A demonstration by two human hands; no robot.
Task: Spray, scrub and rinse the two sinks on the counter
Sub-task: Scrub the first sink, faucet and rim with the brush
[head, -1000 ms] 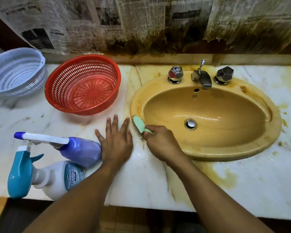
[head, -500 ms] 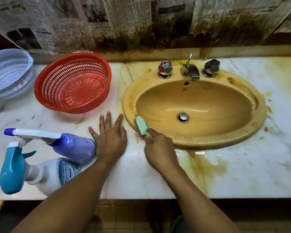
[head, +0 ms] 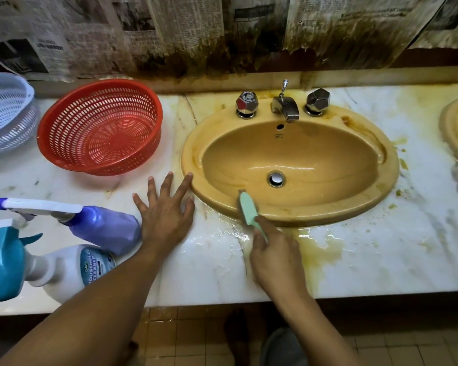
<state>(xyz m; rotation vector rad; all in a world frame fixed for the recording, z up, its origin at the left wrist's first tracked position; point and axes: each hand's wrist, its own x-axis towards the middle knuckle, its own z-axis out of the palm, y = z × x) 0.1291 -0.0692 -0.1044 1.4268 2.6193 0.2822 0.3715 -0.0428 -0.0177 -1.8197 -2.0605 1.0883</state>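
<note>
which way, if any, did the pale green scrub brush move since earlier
Yes, the brush slid right along the yellow sink's front rim, toward its chrome drain.

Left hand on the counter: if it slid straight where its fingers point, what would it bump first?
Probably the yellow sink's rim: the left hand has its index fingertip right at that edge. The other fingers aim at the counter strip between sink and red basket, though depth is hard to judge.
</note>
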